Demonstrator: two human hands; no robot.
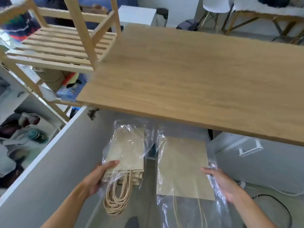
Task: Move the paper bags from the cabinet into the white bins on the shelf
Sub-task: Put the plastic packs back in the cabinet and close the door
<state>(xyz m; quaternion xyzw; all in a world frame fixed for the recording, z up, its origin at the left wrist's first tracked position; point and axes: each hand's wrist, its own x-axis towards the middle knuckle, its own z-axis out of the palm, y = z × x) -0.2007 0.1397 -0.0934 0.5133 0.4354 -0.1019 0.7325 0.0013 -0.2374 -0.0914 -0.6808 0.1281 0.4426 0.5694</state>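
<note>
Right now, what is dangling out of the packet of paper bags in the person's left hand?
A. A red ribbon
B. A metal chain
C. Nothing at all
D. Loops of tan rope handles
D. The left hand grips a plastic-wrapped pack of paper bags, and a bunch of tan rope handles hangs in loops below its lower edge.

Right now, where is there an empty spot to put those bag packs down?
The big wooden tabletop is bare from the shelf post to its right edge. The slatted wooden shelf beside it is bare too. It is crowded low at the left, where the white compartments hold clothes. Left hand and right hand each hold a plastic-wrapped pack of paper bags.
</note>
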